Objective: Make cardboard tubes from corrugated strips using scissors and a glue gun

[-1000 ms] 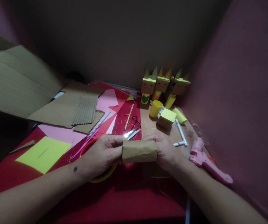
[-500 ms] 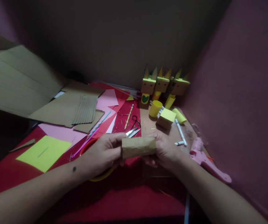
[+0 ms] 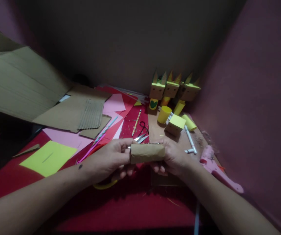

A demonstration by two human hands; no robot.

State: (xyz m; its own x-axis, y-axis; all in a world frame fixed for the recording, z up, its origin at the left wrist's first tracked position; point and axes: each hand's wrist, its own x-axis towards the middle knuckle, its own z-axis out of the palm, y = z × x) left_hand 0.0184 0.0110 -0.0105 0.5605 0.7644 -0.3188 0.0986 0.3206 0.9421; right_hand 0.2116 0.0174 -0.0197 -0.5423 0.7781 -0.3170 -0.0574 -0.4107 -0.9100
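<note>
Between my two hands is a short brown cardboard tube [image 3: 147, 153], held level above the red tabletop. My left hand [image 3: 116, 156] pinches its left end, while my right hand [image 3: 173, 153] grips the right end with fingers curled beneath. Just behind the tube lie scissors [image 3: 141, 138] with blades apart. A ring-shaped roll with a yellow edge [image 3: 105, 185] is partly hidden under my left hand. Past my right hand, a cardboard box with a yellow top [image 3: 176, 124] and yellow tubes [image 3: 164, 115] rest on a brown board [image 3: 156, 130].
Several box-headed cardboard figures [image 3: 157, 91] stand at the back. A pink glue gun [image 3: 220, 171] lies at right beside white rolled sticks [image 3: 190, 139]. Leftward are a yellow sheet [image 3: 48, 159], corrugated cardboard [image 3: 90, 114], pink paper [image 3: 67, 138] and a large cardboard flap [image 3: 20, 81]. A pencil [image 3: 137, 122] lies mid-table.
The cardboard tube has turned slightly in my hands, showing a dark edge along its top. Both hands keep their hold. The whole view has shifted a little.
</note>
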